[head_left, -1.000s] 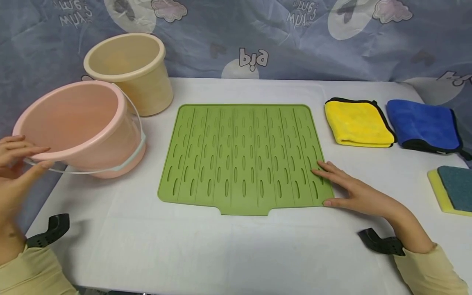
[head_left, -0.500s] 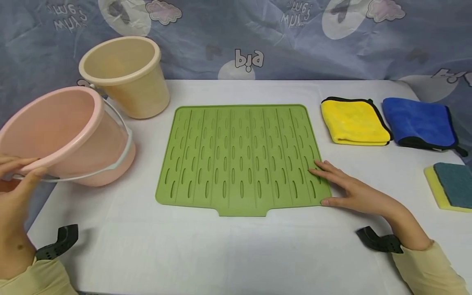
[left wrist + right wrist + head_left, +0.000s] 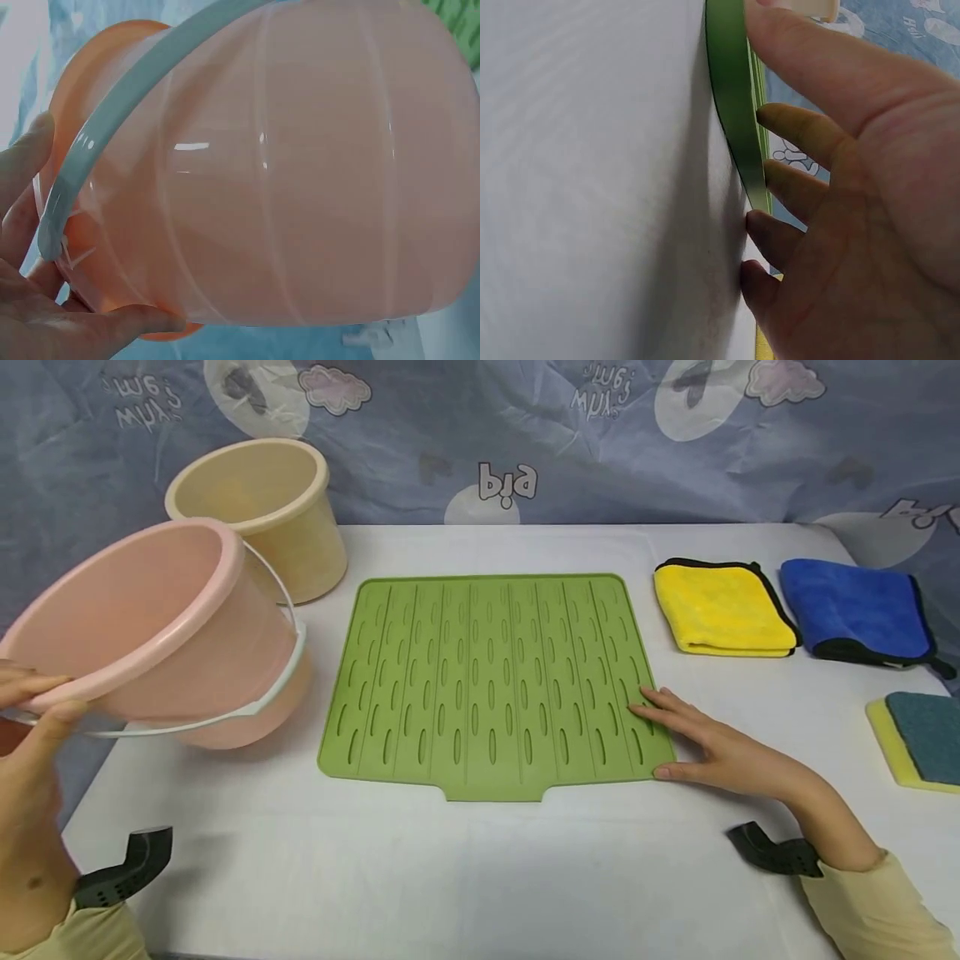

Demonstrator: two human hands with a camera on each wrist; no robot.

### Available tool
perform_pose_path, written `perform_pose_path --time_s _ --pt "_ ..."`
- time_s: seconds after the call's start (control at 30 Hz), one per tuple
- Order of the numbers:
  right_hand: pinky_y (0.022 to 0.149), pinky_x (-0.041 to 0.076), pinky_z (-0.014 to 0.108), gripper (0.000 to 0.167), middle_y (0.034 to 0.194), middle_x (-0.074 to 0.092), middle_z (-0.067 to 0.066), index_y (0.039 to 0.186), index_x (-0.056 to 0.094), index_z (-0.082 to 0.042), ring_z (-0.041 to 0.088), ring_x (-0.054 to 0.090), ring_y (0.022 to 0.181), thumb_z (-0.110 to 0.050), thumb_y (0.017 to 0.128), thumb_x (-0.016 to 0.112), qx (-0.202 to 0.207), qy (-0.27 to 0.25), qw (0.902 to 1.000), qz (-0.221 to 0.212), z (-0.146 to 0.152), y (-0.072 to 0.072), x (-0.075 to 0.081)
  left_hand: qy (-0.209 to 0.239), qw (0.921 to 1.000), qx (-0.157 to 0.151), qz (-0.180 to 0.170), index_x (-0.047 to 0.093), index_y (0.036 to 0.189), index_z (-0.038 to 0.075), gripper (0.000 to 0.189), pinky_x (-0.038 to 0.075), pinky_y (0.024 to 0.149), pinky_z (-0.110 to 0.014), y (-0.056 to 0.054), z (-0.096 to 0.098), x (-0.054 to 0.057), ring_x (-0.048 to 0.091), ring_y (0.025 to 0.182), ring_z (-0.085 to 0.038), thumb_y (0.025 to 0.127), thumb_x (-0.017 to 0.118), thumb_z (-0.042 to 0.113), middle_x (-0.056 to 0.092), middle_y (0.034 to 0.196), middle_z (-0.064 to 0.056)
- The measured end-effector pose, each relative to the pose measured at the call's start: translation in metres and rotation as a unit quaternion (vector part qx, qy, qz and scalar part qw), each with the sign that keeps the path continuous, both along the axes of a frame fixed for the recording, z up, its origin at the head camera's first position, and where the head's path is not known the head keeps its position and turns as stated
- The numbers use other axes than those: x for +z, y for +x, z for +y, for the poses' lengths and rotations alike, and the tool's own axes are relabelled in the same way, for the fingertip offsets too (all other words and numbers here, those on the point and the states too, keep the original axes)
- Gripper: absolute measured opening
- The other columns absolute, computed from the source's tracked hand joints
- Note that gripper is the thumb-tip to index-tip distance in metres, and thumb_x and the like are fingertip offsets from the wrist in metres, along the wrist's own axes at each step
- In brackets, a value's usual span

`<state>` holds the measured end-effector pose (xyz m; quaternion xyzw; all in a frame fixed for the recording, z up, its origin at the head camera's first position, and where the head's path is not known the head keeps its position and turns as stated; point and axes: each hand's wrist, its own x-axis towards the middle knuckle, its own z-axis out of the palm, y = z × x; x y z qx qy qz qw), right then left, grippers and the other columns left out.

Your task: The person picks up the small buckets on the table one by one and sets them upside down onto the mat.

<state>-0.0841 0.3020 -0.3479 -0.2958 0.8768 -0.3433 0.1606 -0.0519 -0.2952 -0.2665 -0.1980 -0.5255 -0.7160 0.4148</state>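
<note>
A pink bucket (image 3: pixel 255 668) with a pale grey handle (image 3: pixel 262 697) leans at the left, its mouth tilted toward the upper left. My left hand (image 3: pixel 30 785) grips the bucket's near rim, thumb on the outside. In the left wrist view the bucket's side (image 3: pixel 315 172) fills most of the picture. Whether its base touches the table cannot be told. My right hand (image 3: pixel 723 752) lies at the right edge of a ribbed green mat (image 3: pixel 487 685), fingers spread, fingertips on its surface and thumb by the near corner.
A cream bucket (image 3: pixel 300 543) stands upright behind the pink one. At the right lie a folded yellow cloth (image 3: pixel 723 610), a folded blue cloth (image 3: pixel 855 610) and a yellow-and-green sponge (image 3: pixel 926 739) on the white table (image 3: pixel 465 877). A printed curtain (image 3: pixel 420 435) hangs behind.
The pink bucket first shifted left and toward me with my left hand, then its body swung back to the right. My right hand stays on the mat.
</note>
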Motion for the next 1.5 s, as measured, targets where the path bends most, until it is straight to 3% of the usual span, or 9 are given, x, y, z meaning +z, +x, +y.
perform_pose_path --time_s 0.13,0.3,0.47,0.6,0.73,0.93,1.17,1.33,1.5 --pt "0.098 0.012 0.067 0.072 0.154 0.011 0.011 0.147 0.032 -0.017 0.034 0.0 0.138 -0.023 0.086 0.07 -0.001 0.014 0.9999 -0.004 -0.001 0.001 0.005 -0.032 0.9985 -0.045 -0.007 0.057 0.075 -0.029 0.029 0.044 0.071 -0.022 -0.001 0.024 0.016 0.05 0.089 -0.026 0.062 0.079 -0.016 0.057 0.083 -0.023" --pt "0.097 0.015 0.068 0.068 0.152 0.017 0.015 0.145 0.036 -0.013 0.038 0.003 0.138 -0.029 0.087 0.068 -0.007 0.06 0.9981 0.009 -0.009 -0.001 0.025 -0.031 0.9822 -0.181 -0.04 0.055 0.081 -0.032 0.026 0.045 0.083 -0.03 -0.009 0.055 0.027 0.045 0.097 -0.033 0.064 0.072 -0.024 0.056 0.086 -0.027" --pt "0.103 0.025 0.052 0.066 0.15 0.025 0.009 0.144 0.039 -0.014 0.03 0.018 0.137 -0.015 0.086 0.07 -0.037 0.017 0.9882 0.148 -0.034 -0.006 0.066 -0.105 0.9513 -0.282 -0.065 0.06 0.085 -0.026 0.022 0.04 0.084 -0.031 -0.027 0.089 0.029 0.043 0.098 -0.033 0.069 0.073 -0.018 0.058 0.089 -0.022" --pt "0.105 0.025 0.031 0.058 0.145 0.035 0.007 0.141 0.042 -0.008 0.025 0.029 0.133 -0.026 0.091 0.063 -0.014 -0.089 0.9576 0.274 -0.065 -0.003 0.095 -0.158 0.9284 -0.323 -0.092 0.065 0.087 -0.018 0.02 0.04 0.081 -0.031 -0.038 0.115 0.028 0.041 0.1 -0.032 0.073 0.076 -0.007 0.056 0.09 -0.016" --pt "0.106 0.025 0.034 0.06 0.139 0.044 0.014 0.135 0.047 0.001 0.029 0.035 0.13 -0.043 0.095 0.05 0.045 -0.162 0.9359 0.31 -0.093 0.005 0.11 -0.172 0.917 -0.346 -0.098 0.069 0.088 -0.01 0.019 0.04 0.08 -0.03 -0.047 0.134 0.024 0.041 0.1 -0.031 0.075 0.077 0.001 0.055 0.089 -0.013" --pt "0.104 0.028 0.038 0.049 0.127 0.05 0.016 0.126 0.058 -0.002 0.033 0.038 0.126 -0.04 0.095 0.051 0.044 -0.188 0.9244 0.329 -0.107 0.011 0.12 -0.185 0.9125 -0.354 -0.09 0.072 0.089 -0.002 0.018 0.031 0.092 -0.037 -0.058 0.147 0.019 0.041 0.098 -0.032 0.077 0.078 0.01 0.056 0.088 -0.01" --pt "0.107 0.023 0.043 0.037 0.116 0.062 0.008 0.117 0.063 0.0 0.023 0.051 0.114 -0.029 0.095 0.053 0.113 -0.242 0.927 0.264 -0.109 0.006 0.114 -0.21 0.89 -0.389 -0.112 0.074 0.091 0.01 0.015 0.029 0.097 -0.04 -0.059 0.163 0.011 0.036 0.1 -0.042 0.079 0.077 0.017 0.056 0.091 -0.008" --pt "0.107 0.021 0.045 0.028 0.104 0.066 0.007 0.109 0.066 0.001 0.018 0.058 0.1 -0.021 0.094 0.056 0.151 -0.305 0.9188 0.2 -0.109 0.004 0.111 -0.202 0.8958 -0.381 -0.108 0.074 0.092 0.016 0.014 0.024 0.1 -0.047 -0.056 0.171 0.009 0.04 0.099 -0.039 0.081 0.076 0.023 0.058 0.09 -0.007" --pt "0.105 0.026 0.042 0.025 0.1 0.066 0.008 0.106 0.066 0.004 0.019 0.061 0.093 -0.016 0.093 0.059 0.126 -0.379 0.9037 0.154 -0.11 0.005 0.109 -0.189 0.9039 -0.367 -0.111 0.074 0.095 0.02 0.013 0.032 0.095 -0.047 -0.056 0.178 0.009 0.047 0.098 -0.03 0.083 0.074 0.025 0.059 0.093 -0.005"
